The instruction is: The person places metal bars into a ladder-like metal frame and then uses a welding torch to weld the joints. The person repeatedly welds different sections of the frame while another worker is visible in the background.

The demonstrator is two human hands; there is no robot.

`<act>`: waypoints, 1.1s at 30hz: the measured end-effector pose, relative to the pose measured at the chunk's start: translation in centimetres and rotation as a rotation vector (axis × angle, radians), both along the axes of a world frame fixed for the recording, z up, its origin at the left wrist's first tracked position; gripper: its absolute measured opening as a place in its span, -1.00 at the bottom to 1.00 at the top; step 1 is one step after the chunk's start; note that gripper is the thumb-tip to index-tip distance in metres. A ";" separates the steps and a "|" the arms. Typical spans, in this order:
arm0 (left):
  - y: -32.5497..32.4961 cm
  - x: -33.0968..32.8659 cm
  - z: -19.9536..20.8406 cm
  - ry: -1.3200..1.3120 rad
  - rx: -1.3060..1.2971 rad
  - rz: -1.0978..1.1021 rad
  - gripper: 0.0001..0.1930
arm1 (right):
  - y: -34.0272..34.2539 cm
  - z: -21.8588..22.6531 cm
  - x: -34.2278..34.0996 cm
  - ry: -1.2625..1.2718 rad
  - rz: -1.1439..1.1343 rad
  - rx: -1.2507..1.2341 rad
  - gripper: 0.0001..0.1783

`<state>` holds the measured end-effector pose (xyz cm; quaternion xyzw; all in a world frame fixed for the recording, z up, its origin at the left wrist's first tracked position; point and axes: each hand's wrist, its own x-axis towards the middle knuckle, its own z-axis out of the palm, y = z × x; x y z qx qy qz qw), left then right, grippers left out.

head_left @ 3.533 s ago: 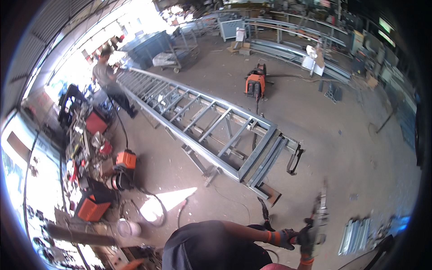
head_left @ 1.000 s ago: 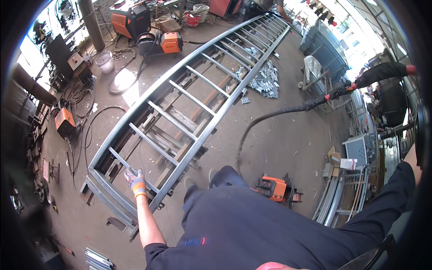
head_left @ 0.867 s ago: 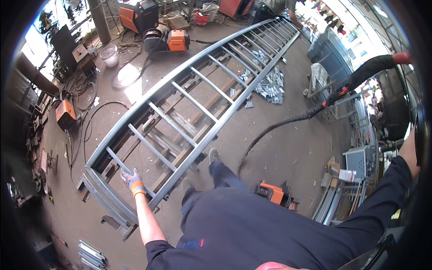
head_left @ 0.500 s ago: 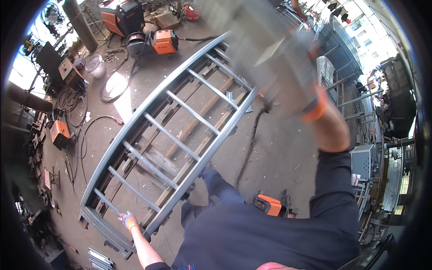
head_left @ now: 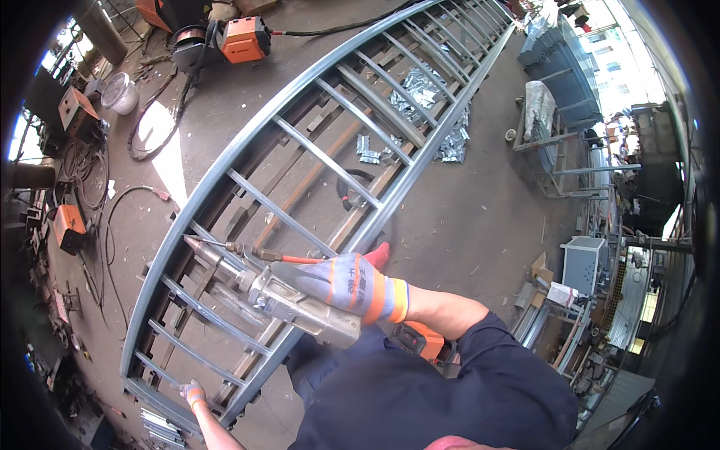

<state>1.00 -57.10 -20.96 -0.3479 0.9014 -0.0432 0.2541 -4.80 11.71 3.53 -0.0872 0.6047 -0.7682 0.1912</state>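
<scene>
You swung your right hand [head_left: 346, 283] down from high over the long steel frame [head_left: 315, 150], where it was a blur, and brought the welding torch [head_left: 262, 289] low across its near rungs. Your left hand [head_left: 193, 392] slid further toward the frame's near end.

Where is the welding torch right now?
Head view, centre: the welding torch is held in the gloved right hand, nozzle pointing left over the long grey steel frame.

Silver welding gun [head_left: 289, 300] held level, nozzle pointing left over long grey steel ladder frame [head_left: 330, 150] on floor.
</scene>
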 end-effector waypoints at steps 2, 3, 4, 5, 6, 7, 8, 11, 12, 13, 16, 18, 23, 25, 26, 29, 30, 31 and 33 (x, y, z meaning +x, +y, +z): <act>-1.0 -0.1 0.0 0.151 0.051 -0.027 -0.07 | 0.4 0.3 0.3 0.139 -0.026 0.054 0.15; -1.7 -0.2 -0.2 0.171 0.047 0.025 -0.09 | 1.3 1.2 1.1 0.289 -0.024 0.355 0.02; -2.4 -0.6 -0.6 0.306 0.055 -0.064 -0.19 | 2.5 2.5 1.9 0.539 -0.024 0.799 -0.11; -3.3 -1.0 -1.2 0.399 0.050 -0.080 -0.28 | 2.4 3.2 2.0 0.539 -0.086 0.911 -0.21; -4.2 -1.5 -1.8 0.429 0.045 -0.033 -0.34 | 2.4 4.3 2.6 0.500 -0.113 0.891 -0.23; -5.2 -2.0 -2.6 0.492 0.140 -0.050 -0.29 | 2.5 5.7 3.2 0.461 -0.140 0.870 -0.24; -5.9 -2.6 -3.6 0.492 0.238 -0.005 -0.23 | 2.4 7.4 3.8 0.481 -0.152 0.977 -0.28; -7.0 -3.5 -6.3 0.641 0.318 0.141 -0.20 | 1.1 13.3 4.4 0.113 -0.110 1.061 -0.35; -7.0 -3.7 -6.8 0.798 0.184 -0.012 -0.23 | -0.1 15.1 4.3 0.159 -0.101 1.068 -0.37; -6.4 -3.6 -7.4 0.837 0.045 -0.022 -0.25 | -1.0 17.8 4.9 0.322 -0.109 1.191 -0.37; -4.7 -3.6 -6.9 0.748 0.101 0.097 -0.31 | -4.3 21.9 4.0 0.657 -0.013 1.358 -0.24; -3.5 -3.8 -5.3 0.714 0.247 0.187 -0.40 | -7.1 25.0 3.5 0.598 0.097 1.469 -0.14; -1.8 -3.7 -1.0 0.668 0.340 0.197 -0.56 | -17.5 29.7 -2.4 0.349 0.160 1.555 -0.13; -1.2 -3.6 -0.4 0.790 0.271 0.154 -0.47 | -22.3 30.1 -5.9 0.590 0.232 1.550 -0.14; -1.2 -3.5 -0.3 0.770 0.265 0.149 -0.44 | -24.8 29.6 -8.0 0.790 0.284 1.539 -0.15; -0.8 -2.2 -0.3 0.640 0.273 0.142 -0.39 | -32.5 23.9 -13.6 1.215 0.452 1.183 -0.22; -0.8 -1.8 -0.2 0.579 0.268 0.151 -0.38 | -35.2 21.2 -15.2 1.298 0.520 1.029 -0.26; -0.8 -1.4 -0.1 0.550 0.286 0.167 -0.38 | -37.6 18.2 -16.0 1.342 0.520 0.974 -0.33; -0.9 -0.9 0.1 0.492 0.301 0.192 -0.37 | -42.0 12.7 -17.1 1.247 0.662 0.979 -0.43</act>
